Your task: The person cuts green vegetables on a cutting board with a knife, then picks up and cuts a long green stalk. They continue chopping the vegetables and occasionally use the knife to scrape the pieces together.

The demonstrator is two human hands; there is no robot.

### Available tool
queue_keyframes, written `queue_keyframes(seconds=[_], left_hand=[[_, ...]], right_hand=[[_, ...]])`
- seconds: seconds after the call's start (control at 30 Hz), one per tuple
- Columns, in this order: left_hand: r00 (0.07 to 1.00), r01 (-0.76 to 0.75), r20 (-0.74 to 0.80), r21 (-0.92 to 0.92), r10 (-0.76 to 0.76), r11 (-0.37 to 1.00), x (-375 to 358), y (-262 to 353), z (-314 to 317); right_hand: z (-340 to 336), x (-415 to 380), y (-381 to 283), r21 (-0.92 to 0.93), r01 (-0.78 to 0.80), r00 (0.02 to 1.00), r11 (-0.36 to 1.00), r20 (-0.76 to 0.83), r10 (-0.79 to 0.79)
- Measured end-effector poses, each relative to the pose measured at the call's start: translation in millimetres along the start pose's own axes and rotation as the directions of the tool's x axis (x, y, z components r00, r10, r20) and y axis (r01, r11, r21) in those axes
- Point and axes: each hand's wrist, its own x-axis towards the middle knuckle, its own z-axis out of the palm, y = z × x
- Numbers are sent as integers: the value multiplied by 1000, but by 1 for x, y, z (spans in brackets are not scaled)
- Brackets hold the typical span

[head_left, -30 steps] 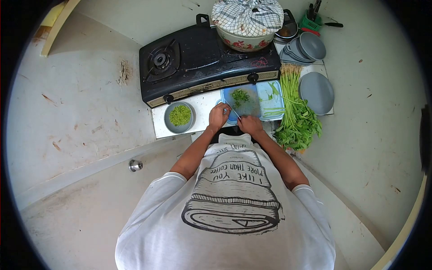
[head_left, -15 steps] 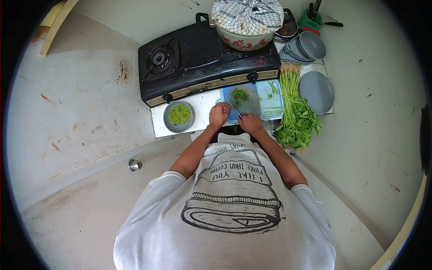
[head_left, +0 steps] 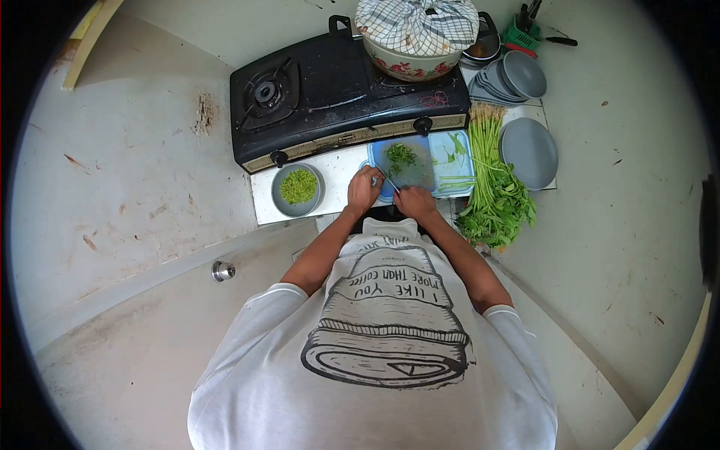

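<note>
My right hand (head_left: 414, 202) is closed around the handle of a knife (head_left: 388, 181), whose blade slants up and left over a bluish cutting board (head_left: 418, 178). Beside the blade, my left hand (head_left: 364, 188) is curled at the board's left edge; whatever its fingers hold is hidden. Finely cut leafy greens (head_left: 401, 156) lie in a small heap just beyond the knife. Some loose stems and leaves rest in a light blue tray (head_left: 463, 187) to the right of the board. A grey bowl (head_left: 319, 201) of chopped green pieces (head_left: 298, 187) stands left of my hands.
Behind the board is a black two-burner stove (head_left: 330, 101), bearing a floral pot (head_left: 415, 69) wrapped with a checked cloth (head_left: 416, 28). A large bunch of leafy stalks (head_left: 489, 172) lies at the right, near a grey plate (head_left: 529, 154), stacked grey bowls (head_left: 523, 75) and a green basket (head_left: 519, 35).
The knife blade has swung slightly and shows a bit lower beside my left hand. My right hand has shifted a little left. The heap of greens looks much the same.
</note>
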Motion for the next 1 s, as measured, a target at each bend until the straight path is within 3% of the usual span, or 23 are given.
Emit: queue_keyframes(seconds=[0.43, 0.63, 0.83, 1.0], left_hand=[[996, 79, 33, -51, -78, 996, 2, -2, 0], [999, -12, 34, 7, 12, 1000, 1, 2, -7], [962, -269, 85, 166, 258, 949, -1, -10, -12], [969, -242, 69, 105, 235, 965, -5, -13, -12]], right_hand=[[-4, -2, 1, 2, -6, 1000, 1000, 6, 6], [-2, -2, -1, -18, -10, 999, 1000, 37, 10], [-4, 3, -3, 25, -20, 999, 999, 39, 19], [-7, -2, 0, 25, -38, 999, 999, 22, 37]])
